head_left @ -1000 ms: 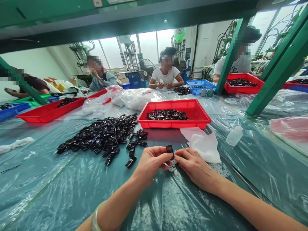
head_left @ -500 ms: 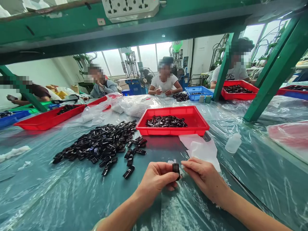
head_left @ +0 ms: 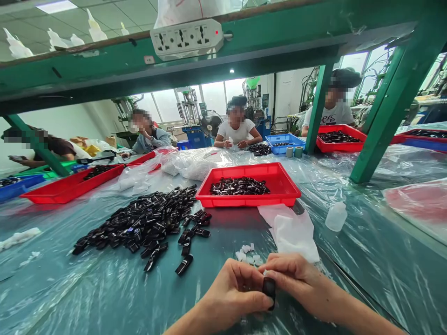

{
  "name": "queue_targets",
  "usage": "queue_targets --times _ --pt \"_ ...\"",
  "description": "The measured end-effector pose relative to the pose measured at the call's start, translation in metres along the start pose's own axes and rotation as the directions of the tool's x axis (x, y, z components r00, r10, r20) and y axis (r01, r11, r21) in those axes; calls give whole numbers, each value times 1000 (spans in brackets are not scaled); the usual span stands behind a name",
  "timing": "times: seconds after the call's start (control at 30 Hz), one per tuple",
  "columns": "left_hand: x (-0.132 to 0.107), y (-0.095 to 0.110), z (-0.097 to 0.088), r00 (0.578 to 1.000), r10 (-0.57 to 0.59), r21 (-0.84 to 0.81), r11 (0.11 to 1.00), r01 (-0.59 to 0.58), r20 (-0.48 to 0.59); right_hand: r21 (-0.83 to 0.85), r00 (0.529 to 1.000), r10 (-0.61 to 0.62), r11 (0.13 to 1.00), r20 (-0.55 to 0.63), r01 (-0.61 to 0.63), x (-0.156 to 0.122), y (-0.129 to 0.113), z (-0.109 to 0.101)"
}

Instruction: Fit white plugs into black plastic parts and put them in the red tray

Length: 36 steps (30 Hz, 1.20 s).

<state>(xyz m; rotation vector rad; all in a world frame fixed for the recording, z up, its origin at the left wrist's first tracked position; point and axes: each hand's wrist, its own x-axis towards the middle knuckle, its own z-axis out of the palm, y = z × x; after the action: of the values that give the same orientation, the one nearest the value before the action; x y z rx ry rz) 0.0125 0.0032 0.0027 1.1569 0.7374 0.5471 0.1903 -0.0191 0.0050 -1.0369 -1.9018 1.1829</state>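
My left hand (head_left: 228,295) pinches a small glossy black plastic part (head_left: 269,291) between thumb and fingers, low in the view. Against its upper end my right hand (head_left: 302,284) is closed, with a small white piece (head_left: 265,273) showing at its fingertips. Just beyond my fingers lie several small white pieces (head_left: 246,254) on the plastic-covered table. Further left spreads a large pile of similar black parts (head_left: 139,222), with a few strays near its right edge. Behind, a red tray (head_left: 246,201) holds more of them.
White sheets (head_left: 293,236) lie right of the white pieces, and a clear squeeze bottle (head_left: 336,217) stands beyond. A green beam with a power strip (head_left: 187,39) crosses overhead; a green post (head_left: 384,121) stands right. Co-workers (head_left: 237,128) sit across the table among other trays.
My hands have come together: the right fingertips with the white piece now meet the black part's top. The view has tilted upward, and the small white pieces on the table are uncovered.
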Motion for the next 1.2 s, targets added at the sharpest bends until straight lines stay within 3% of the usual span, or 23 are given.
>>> queue_targets --times 0.13,0.3,0.43,0.63,1.2 --pt "0 1 0 1000 3 24 1000 -3 -5 34 997 11 999 -78 -8 -1 3 5" --pt "1 -1 0 999 -27 72 997 29 -38 77 954 113 992 -278 -96 -2 6 9" --pt "2 -1 1 998 -43 79 996 47 -53 15 941 35 999 -337 -32 -4 2 6" --pt "2 1 4 995 -41 86 995 48 -88 -87 924 -158 987 -348 136 -7 -8 3" --pt "2 1 6 993 -27 85 996 37 -111 -169 937 -193 974 -293 148 -9 -7 6"
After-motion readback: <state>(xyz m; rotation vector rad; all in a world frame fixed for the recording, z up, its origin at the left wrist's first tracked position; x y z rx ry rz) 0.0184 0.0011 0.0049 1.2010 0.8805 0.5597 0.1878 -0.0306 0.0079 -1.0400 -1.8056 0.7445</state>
